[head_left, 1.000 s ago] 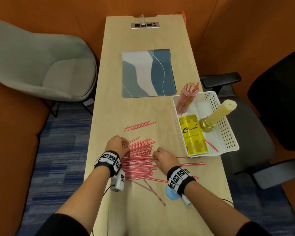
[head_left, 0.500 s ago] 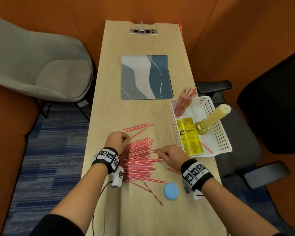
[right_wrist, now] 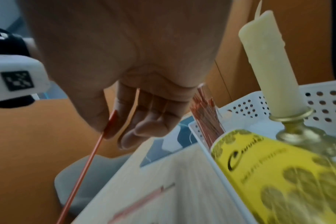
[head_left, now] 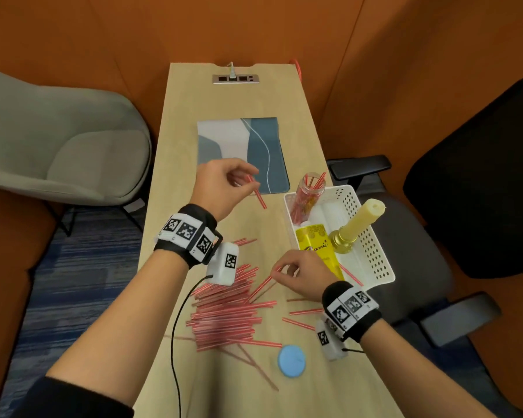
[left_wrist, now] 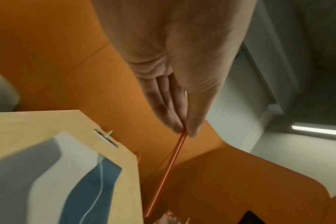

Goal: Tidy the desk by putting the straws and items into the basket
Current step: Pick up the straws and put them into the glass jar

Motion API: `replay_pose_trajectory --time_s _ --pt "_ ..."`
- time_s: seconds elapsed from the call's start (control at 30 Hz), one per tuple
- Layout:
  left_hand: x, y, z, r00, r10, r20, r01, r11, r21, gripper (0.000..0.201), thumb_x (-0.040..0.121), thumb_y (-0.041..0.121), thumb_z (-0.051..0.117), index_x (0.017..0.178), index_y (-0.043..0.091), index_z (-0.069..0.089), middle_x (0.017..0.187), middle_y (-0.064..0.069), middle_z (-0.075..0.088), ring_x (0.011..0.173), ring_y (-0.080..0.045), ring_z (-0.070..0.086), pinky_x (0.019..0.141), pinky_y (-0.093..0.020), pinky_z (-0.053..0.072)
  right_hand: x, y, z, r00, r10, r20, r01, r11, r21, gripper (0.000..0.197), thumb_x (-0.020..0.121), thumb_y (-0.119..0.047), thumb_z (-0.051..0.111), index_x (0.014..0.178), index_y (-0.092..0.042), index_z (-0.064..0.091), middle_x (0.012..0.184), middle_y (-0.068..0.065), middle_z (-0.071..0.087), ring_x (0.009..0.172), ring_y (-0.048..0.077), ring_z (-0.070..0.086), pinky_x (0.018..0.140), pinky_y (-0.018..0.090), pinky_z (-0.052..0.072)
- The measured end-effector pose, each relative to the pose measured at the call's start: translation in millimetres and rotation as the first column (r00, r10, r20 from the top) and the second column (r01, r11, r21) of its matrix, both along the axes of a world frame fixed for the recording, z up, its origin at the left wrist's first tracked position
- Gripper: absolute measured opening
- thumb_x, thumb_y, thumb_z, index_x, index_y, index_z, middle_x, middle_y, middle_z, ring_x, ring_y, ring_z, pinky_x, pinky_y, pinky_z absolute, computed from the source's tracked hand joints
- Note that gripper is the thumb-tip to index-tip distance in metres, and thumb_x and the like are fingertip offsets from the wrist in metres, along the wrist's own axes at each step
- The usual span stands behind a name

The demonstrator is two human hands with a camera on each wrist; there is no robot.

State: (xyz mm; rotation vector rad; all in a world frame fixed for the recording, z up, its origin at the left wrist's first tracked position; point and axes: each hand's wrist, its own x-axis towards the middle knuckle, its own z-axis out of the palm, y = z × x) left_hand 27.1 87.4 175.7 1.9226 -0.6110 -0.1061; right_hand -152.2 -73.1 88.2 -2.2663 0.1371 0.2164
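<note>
From the head view I read this as the straw-gathering step, well short of done: my left hand (head_left: 224, 188) is lifted over the surface (head_left: 175, 164) and pinches one straw (head_left: 258, 196) near the blue mat (head_left: 254, 152), while my right hand (head_left: 302, 277) pinches another straw (head_left: 261, 288) at the edge of the big loose pile (head_left: 224, 315), just beside the basket (head_left: 378, 260). The basket sits at the right edge of the surface and holds a clear jar (head_left: 310, 191) with straws standing in it, a yellow box (head_left: 316, 245) and a candle (head_left: 366, 218) in a brass holder; a stray straw lies on its floor. A blue disc (head_left: 291, 361) lies on the surface, not yet put away. The left wrist view shows thumb and fingertips (left_wrist: 177, 125) closed on the straw's top end, the rest hanging down toward the jar at the frame's bottom edge. The right wrist view shows the same kind of pinch — thumb against forefinger — with the jar, box and candle close on the right. Next, I judge, each straw must be tipped end-first into the jar's narrow mouth; the leaning candle could be knocked.
</note>
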Motion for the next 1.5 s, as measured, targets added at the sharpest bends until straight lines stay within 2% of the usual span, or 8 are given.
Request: replay_pose_trajectory --time_s 0.23,0.37,0.5,0.63,0.83,1.03,1.27,1.5 --pt "28 -84 39 0.987 -0.128 0.094 0.133 0.99 -0.05 0.028 0.076 0.01 0.083 0.101 0.013 0.073 0.08 -0.003 0.073 0.074 -0.011 0.07 0.075 -0.021 0.058 29 -65 83 0.932 -0.255 0.257 0.26 0.966 0.017 0.013 0.1 -0.029 0.052 0.094 -0.023 0.062 0.075 -0.007 0.067 0.063 0.006 0.06 0.063 0.025 0.051" --pt "35 -126 27 0.979 -0.188 0.084 0.186 0.982 0.027 0.027 0.075 0.011 0.084 0.099 0.017 0.073 0.075 0.002 0.071 0.07 -0.008 0.069 0.076 -0.023 0.059 53 -121 133 0.788 -0.359 0.5 0.47 0.875 -0.111 0.015 0.102 -0.029 0.046 0.095 -0.023 0.058 0.072 -0.004 0.064 0.062 0.009 0.058 0.059 0.031 0.049" --pt "35 -140 -4 0.971 -0.227 0.07 0.212 0.962 0.17 0.026 0.075 0.015 0.084 0.098 0.02 0.073 0.078 0.006 0.072 0.074 -0.004 0.068 0.08 -0.028 0.059 74 -147 143 0.784 -0.319 0.532 0.502 0.831 -0.242 0.018 0.103 -0.031 0.041 0.099 -0.022 0.057 0.071 -0.005 0.063 0.059 0.012 0.058 0.058 0.038 0.053" --pt "33 -126 -28 0.967 -0.194 0.163 0.158 0.965 0.211 0.031 0.079 0.032 0.08 0.107 0.026 0.071 0.092 0.011 0.068 0.083 -0.003 0.062 0.078 -0.022 0.054 93 -147 122 0.869 -0.25 0.428 0.427 0.815 -0.392 0.021 0.104 -0.032 0.039 0.101 -0.021 0.056 0.071 -0.004 0.06 0.06 0.018 0.057 0.057 0.035 0.047" --pt "34 -70 -63 0.998 0.03 0.057 -0.036 0.993 0.11 0.02 0.086 0.02 0.072 0.105 0.024 0.069 0.088 0.003 0.067 0.08 -0.013 0.064 0.075 -0.029 0.056 109 -129 81 0.975 -0.151 0.164 0.215 0.823 -0.526 0.026 0.098 -0.038 0.05 0.117 -0.023 0.06 0.094 -0.004 0.061 0.088 0.021 0.061 0.071 0.031 0.042" --pt "1 13 -128 0.984 0.107 -0.146 -0.011 0.839 0.544 0.013 0.081 0.015 0.073 0.089 0.026 0.075 0.08 0.007 0.067 0.072 -0.01 0.063 0.077 -0.027 0.055 88 -93 67 0.923 -0.212 0.322 0.319 0.889 -0.33 0.013 0.095 -0.03 0.056 0.099 -0.022 0.064 0.082 -0.006 0.062 0.073 0.014 0.057 0.07 0.03 0.045" --pt "-50 66 -174 0.965 0.118 -0.233 0.09 0.685 0.723 0.012 0.079 0.025 0.076 0.091 0.022 0.076 0.09 0.005 0.066 0.084 -0.015 0.064 0.079 -0.023 0.051 34 1 -29 0.959 0.169 -0.229 -0.235 0.925 -0.299 0.017 0.084 -0.016 0.064 0.098 -0.02 0.073 0.094 0.001 0.067 0.087 0.017 0.06 0.086 0.034 0.052" --pt "-69 84 -189 0.978 0.084 -0.192 0.081 0.695 0.714 0.011 0.08 0.029 0.079 0.089 0.024 0.077 0.084 0.006 0.068 0.073 -0.009 0.059 0.072 -0.022 0.05 -7 43 -92 0.916 0.164 -0.367 -0.315 0.86 -0.401 0.02 0.092 -0.019 0.062 0.111 -0.019 0.068 0.114 0.003 0.055 0.101 0.027 0.061 0.084 0.035 0.05"
